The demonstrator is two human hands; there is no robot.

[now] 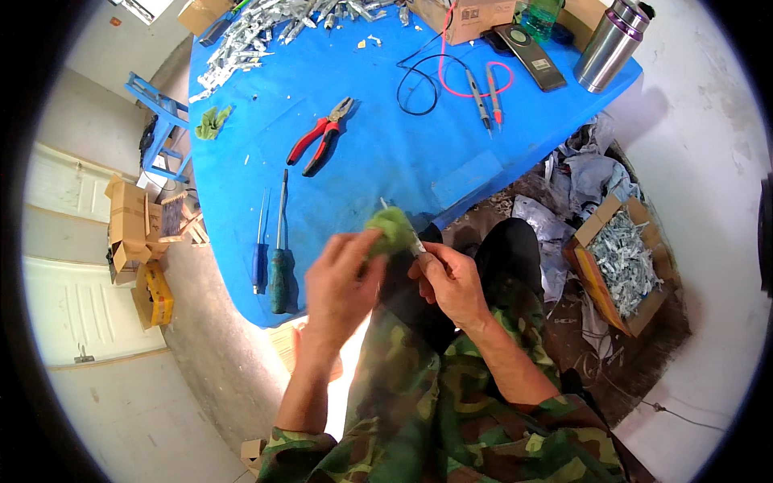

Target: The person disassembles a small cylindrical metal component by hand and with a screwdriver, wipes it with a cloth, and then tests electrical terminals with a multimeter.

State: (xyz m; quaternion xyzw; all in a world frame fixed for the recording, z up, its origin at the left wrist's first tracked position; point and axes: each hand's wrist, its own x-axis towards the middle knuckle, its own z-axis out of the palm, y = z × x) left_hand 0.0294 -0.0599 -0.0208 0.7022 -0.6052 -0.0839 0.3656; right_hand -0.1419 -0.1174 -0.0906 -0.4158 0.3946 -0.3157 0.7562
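Fingers of your left hand (342, 278) seem closed over a green cloth (393, 231) bunched against a thin pale rod (418, 246), while those of your right hand (455, 283) pinch the rod's near end, probably to steady it. From your right hand the rod points toward eleven o'clock; red-handled pliers (329, 126) lie at twelve from your left, perhaps to leave both hands free.

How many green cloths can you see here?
2. The held green cloth is in the left hand; the crumpled green cloth lies near the left edge of the blue-covered table. Others may be hidden.
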